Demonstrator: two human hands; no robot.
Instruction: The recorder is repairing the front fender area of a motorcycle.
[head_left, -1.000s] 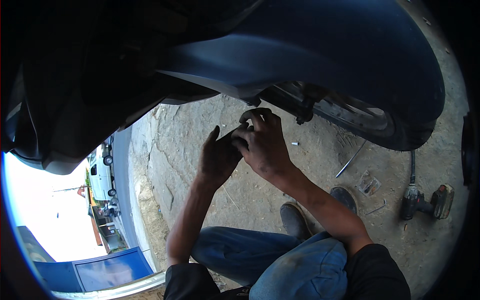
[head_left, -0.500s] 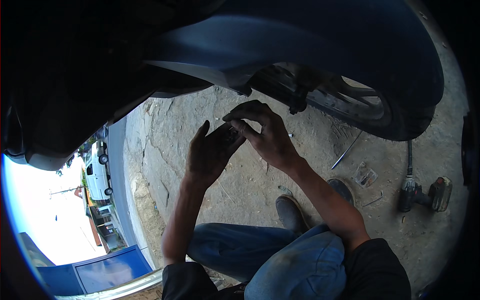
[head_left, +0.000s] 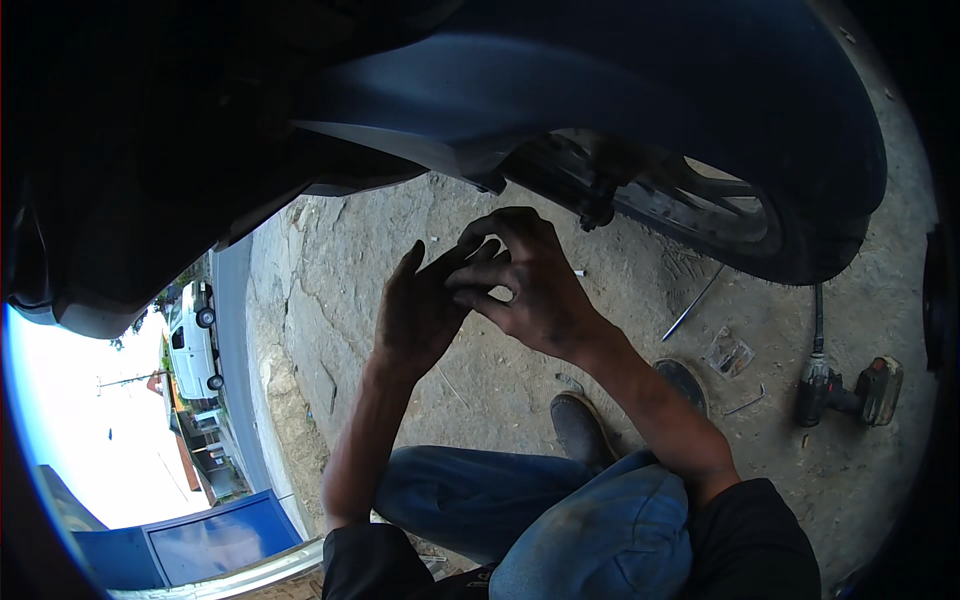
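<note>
My left hand is held palm up, its thumb raised apart and its fingers stretched forward. Small bright metal pieces lay in that palm a moment ago; fingers now cover most of them. My right hand reaches over from the right, with bent fingers and thumb at the left palm. Whatever its fingertips pinch, if anything, is too dark to make out. Both hands are below the dark blue body panel of a motorcycle, left of its spoked wheel.
On the rough ground at right lie a cordless power driver, a thin metal rod, a clear plastic packet and an L-shaped key. My shoes stand below the hands. A white vehicle is beyond the road at left.
My right hand has shifted slightly down, its thumb and fingers spreading into a different bend over the left palm. The left hand has barely moved.
</note>
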